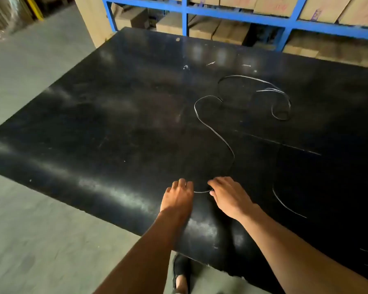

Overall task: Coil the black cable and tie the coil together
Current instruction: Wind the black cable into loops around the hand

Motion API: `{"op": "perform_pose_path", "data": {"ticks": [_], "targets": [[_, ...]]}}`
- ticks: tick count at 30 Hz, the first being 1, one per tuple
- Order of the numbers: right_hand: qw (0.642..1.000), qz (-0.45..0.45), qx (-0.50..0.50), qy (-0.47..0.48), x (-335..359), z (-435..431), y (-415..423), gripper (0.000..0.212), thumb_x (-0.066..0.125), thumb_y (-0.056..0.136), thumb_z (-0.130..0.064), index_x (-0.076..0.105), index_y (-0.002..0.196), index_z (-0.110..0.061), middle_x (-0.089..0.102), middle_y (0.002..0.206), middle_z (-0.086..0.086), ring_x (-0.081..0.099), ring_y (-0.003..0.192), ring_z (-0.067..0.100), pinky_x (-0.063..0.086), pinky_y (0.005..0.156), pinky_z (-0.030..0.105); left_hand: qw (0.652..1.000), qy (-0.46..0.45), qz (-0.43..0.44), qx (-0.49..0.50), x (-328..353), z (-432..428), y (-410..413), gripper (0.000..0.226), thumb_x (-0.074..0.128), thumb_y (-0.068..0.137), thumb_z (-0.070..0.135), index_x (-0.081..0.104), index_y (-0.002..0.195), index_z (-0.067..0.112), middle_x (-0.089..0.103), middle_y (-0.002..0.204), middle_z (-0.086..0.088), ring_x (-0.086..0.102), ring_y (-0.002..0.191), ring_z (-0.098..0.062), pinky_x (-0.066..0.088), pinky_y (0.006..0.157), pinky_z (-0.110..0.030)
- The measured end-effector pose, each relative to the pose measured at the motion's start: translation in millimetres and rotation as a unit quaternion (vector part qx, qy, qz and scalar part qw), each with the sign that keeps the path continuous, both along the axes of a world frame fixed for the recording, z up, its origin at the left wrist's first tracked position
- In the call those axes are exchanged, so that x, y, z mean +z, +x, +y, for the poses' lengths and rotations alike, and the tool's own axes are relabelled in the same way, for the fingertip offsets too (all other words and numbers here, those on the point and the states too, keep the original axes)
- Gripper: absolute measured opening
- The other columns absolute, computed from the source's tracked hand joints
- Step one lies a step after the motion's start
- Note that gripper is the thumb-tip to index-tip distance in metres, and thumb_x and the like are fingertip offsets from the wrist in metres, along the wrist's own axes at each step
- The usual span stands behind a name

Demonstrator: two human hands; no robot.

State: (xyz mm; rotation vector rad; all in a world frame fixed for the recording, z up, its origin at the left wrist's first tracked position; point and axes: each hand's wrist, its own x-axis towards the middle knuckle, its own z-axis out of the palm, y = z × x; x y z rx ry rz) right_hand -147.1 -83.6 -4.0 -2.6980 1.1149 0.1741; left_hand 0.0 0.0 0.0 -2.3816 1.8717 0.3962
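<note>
A thin black cable (216,135) lies uncoiled in loose curves on the black table (115,124). It winds from loops at the far right down to the near edge, and another stretch curves at the right (285,203). My left hand (179,196) and my right hand (229,195) rest side by side near the table's front edge. A short span of cable (202,191) runs between them, pinched by the fingers of each hand. The cable is hard to tell from the dark tabletop in places.
A blue metal rack (238,11) with cardboard boxes stands behind the table. Grey concrete floor (30,81) lies to the left. Small white scraps (210,63) sit on the table's far part. A foot (181,281) shows below the table's edge.
</note>
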Motion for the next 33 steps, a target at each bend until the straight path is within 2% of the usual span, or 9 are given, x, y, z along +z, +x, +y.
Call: {"op": "perform_pose_path", "data": {"ticks": [5,10,13,15,20,25,27,30,33], "targets": [[0.998,0.051,-0.023,0.009,-12,-6,17,0.023,0.056,0.094,-0.022,0.06,0.117,-0.019,0.058,0.121,0.003,0.054,0.113,0.027,0.053,0.083,0.043,0.998,0.009,-0.023,-0.062,-24,-15,23,0.029,0.047,0.098,0.011,0.048,0.126,0.014,0.048,0.13,-0.01,0.048,0.121,-0.03,0.045,0.093,-0.041],[0.997,0.061,-0.04,-0.022,-14,-4,24,0.012,0.059,0.09,-0.02,0.064,0.101,-0.019,0.063,0.103,0.003,0.059,0.1,0.027,0.049,0.075,0.042,0.992,-0.009,-0.039,-0.123,-30,-26,39,0.03,0.047,0.095,0.014,0.048,0.125,0.016,0.05,0.128,-0.008,0.048,0.118,-0.029,0.042,0.092,-0.041],[0.998,0.027,-0.061,0.001,-9,-2,25,0.007,0.055,0.089,-0.018,0.059,0.095,-0.017,0.068,0.093,0.003,0.065,0.091,0.028,0.049,0.076,0.041,0.995,-0.04,0.043,-0.079,-18,-38,44,0.023,0.045,0.094,0.011,0.05,0.116,0.017,0.058,0.119,-0.006,0.057,0.11,-0.029,0.044,0.088,-0.041],[0.989,-0.058,-0.123,0.055,-2,-2,22,0.008,0.047,0.093,-0.017,0.053,0.097,-0.014,0.068,0.093,0.005,0.067,0.088,0.032,0.048,0.073,0.04,0.979,-0.08,0.188,0.014,-2,-53,49,0.019,0.051,0.09,0.006,0.059,0.102,0.017,0.065,0.108,-0.006,0.062,0.1,-0.03,0.048,0.083,-0.038],[0.937,-0.283,-0.205,0.003,41,-9,13,0.013,0.056,0.095,-0.015,0.065,0.101,-0.009,0.072,0.077,0.006,0.067,0.071,0.035,0.046,0.062,0.037,0.86,-0.166,0.463,0.136,60,-97,54,0.016,0.07,0.085,0.015,0.069,0.073,0.024,0.068,0.072,0.007,0.063,0.069,-0.007,0.047,0.067,-0.016],[0.874,-0.399,-0.273,0.052,104,-36,11,0.01,0.06,0.093,-0.017,0.067,0.087,-0.014,0.067,0.075,-0.001,0.062,0.074,0.024,0.048,0.07,0.038,0.653,-0.141,0.719,0.191,122,-126,34,0.016,0.06,0.096,0.009,0.073,0.089,0.015,0.063,0.069,0.006,0.058,0.07,-0.01,0.051,0.074,-0.026],[0.862,-0.428,-0.263,0.069,125,-41,4,0.011,0.059,0.091,-0.014,0.068,0.084,-0.013,0.066,0.073,-0.004,0.059,0.069,0.013,0.046,0.065,0.031,0.594,-0.105,0.779,0.172,141,-132,25,0.022,0.053,0.097,0.012,0.075,0.099,0.012,0.058,0.069,0.005,0.054,0.069,-0.011,0.049,0.076,-0.029],[0.847,-0.467,-0.234,0.1,147,-43,-8,0.014,0.058,0.091,-0.007,0.068,0.083,-0.011,0.062,0.064,-0.017,0.054,0.062,0.0,0.038,0.058,0.014,0.578,-0.046,0.808,0.11,161,-134,15,0.035,0.046,0.096,0.026,0.075,0.109,0.012,0.055,0.078,0.003,0.052,0.077,-0.013,0.043,0.087,-0.036],[0.841,-0.485,-0.21,0.117,163,-44,-22,0.019,0.056,0.093,-0.006,0.068,0.081,-0.014,0.06,0.063,-0.017,0.054,0.062,-0.003,0.039,0.058,0.013,0.57,0.001,0.818,0.073,175,-131,1,0.049,0.039,0.095,0.039,0.069,0.122,0.011,0.07,0.109,-0.004,0.059,0.106,-0.02,0.039,0.102,-0.044]]}}
